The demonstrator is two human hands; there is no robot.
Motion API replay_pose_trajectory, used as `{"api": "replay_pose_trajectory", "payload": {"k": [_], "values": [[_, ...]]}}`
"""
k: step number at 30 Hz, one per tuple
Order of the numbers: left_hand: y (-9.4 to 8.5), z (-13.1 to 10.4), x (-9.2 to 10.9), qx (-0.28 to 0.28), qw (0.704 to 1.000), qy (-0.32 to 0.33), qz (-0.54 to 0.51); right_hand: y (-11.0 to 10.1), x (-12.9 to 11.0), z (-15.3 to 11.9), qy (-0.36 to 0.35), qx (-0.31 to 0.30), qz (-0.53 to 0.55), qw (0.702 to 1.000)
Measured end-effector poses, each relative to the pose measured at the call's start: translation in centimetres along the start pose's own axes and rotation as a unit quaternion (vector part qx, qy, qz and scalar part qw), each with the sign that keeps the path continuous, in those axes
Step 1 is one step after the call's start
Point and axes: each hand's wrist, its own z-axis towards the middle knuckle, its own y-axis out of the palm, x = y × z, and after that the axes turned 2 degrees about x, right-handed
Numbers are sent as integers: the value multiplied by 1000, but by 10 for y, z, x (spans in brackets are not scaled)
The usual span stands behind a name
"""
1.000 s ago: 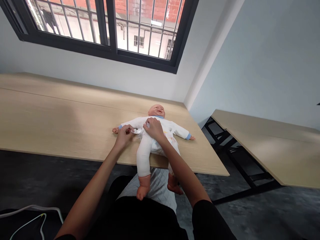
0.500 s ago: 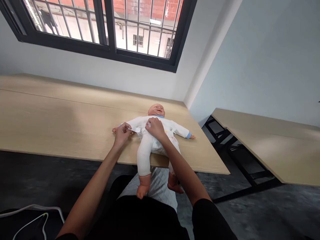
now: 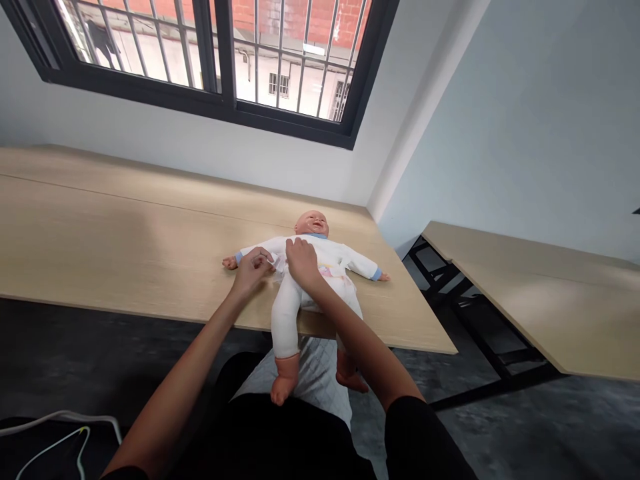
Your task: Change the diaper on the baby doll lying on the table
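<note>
Two hands of ours are at the waist of one doll (image 3: 335,252), which lies on its back on the pale wooden tabletop (image 3: 125,247). Its head (image 3: 311,223) points to twelve o'clock, its arms are stretched to about nine and three o'clock, and its feet (image 3: 286,381) hang past the near edge, toward six o'clock. With our left hand (image 3: 254,270), at nine o'clock of the doll's waist, we pinch the edge of a thin white piece (image 3: 278,264) between thumb and fingers. Our right hand (image 3: 303,263) is on the front of the waist, its fingers bent and close together; we cannot tell if they hold something. Beside it, toward four o'clock, we see the white diaper (image 3: 340,283) with a coloured print. The barred window (image 3: 295,60) is at about eleven o'clock, a second table (image 3: 540,293) at three o'clock, and some cables (image 3: 65,415) at eight o'clock.
</note>
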Motion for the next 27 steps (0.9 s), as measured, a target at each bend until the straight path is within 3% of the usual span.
{"api": "replay_pose_trajectory", "payload": {"k": [3, 7, 10, 15, 17, 22, 27], "values": [[3, -2, 1, -21, 1000, -2, -3, 1, -15, 3, 8, -59, 6, 998], [2, -3, 2, -35, 999, -12, -8, 1, -16, 7, -37, -68, 39, 996], [0, -3, 3, -38, 999, -23, -16, -6, 0, 4, -66, -50, 70, 994], [-1, -2, 3, -35, 997, -46, -40, -16, 35, -25, -77, 47, 189, 978], [-1, -2, 5, -35, 997, -53, -48, -13, 41, -39, -75, 32, 195, 977], [6, -7, 15, -44, 989, -66, -125, 3, 30, -51, -58, -42, 133, 988], [13, -10, 15, -93, 986, -82, -115, 4, 20, -50, -51, -24, 114, 992]]}}
